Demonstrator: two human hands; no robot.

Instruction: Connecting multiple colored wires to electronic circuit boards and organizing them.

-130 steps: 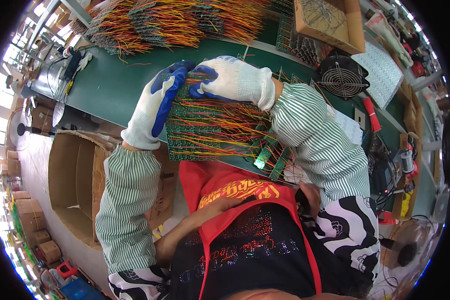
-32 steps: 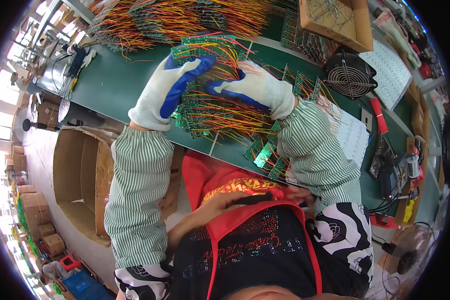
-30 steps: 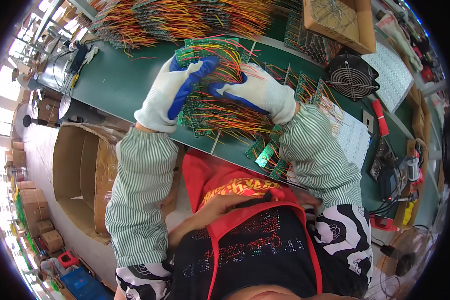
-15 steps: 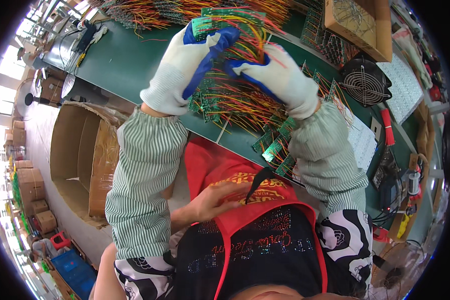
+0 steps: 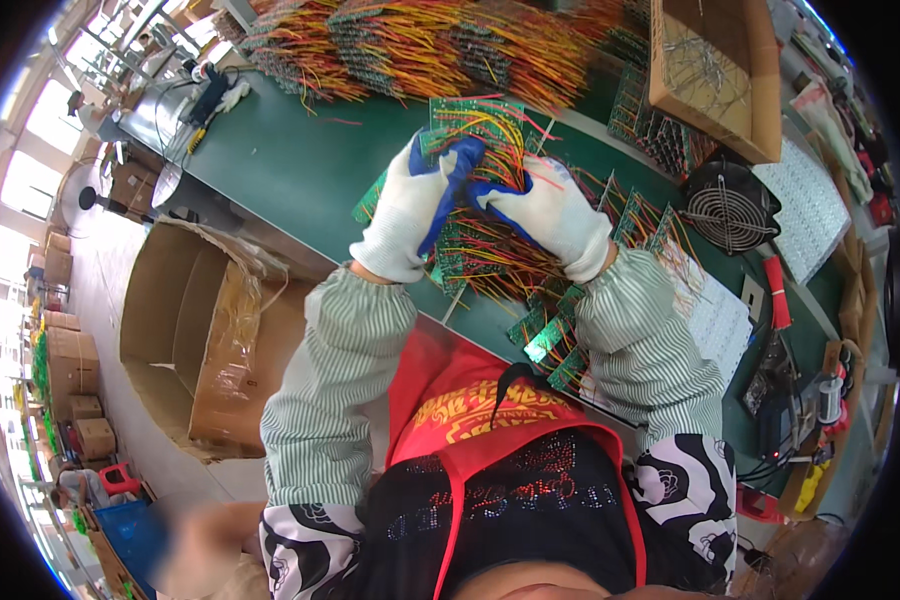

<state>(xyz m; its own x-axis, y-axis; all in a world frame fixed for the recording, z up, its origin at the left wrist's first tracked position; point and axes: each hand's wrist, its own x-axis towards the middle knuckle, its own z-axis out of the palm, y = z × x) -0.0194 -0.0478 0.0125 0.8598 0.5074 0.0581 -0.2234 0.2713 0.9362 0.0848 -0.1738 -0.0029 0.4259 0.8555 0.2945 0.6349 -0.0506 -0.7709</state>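
Observation:
My left hand (image 5: 410, 205), in a white glove with blue palm and fingers, grips the left side of a green circuit board (image 5: 475, 115). A bundle of red and yellow wires (image 5: 515, 135) trails from the board. My right hand (image 5: 560, 210), gloved the same way, is closed around the lower end of these wires. The fingertips of the two hands nearly meet. Directly below them on the green bench lies a pile of wired circuit boards (image 5: 500, 260), partly hidden by my hands. Several more small boards (image 5: 545, 340) lie by my right sleeve.
Rows of wired boards (image 5: 410, 50) line the bench's far side. At far right stand a cardboard tray (image 5: 765, 110) holding thin wire pieces and a black fan (image 5: 730, 205). White sheets (image 5: 710, 300) lie near my right arm. A big open carton (image 5: 225, 340) stands on the floor at left.
My hands have come nearer with the board and closer together. The view has shifted, showing more of the far rows. Another person's bare hand has left my red apron; a blurred shape shows at lower left.

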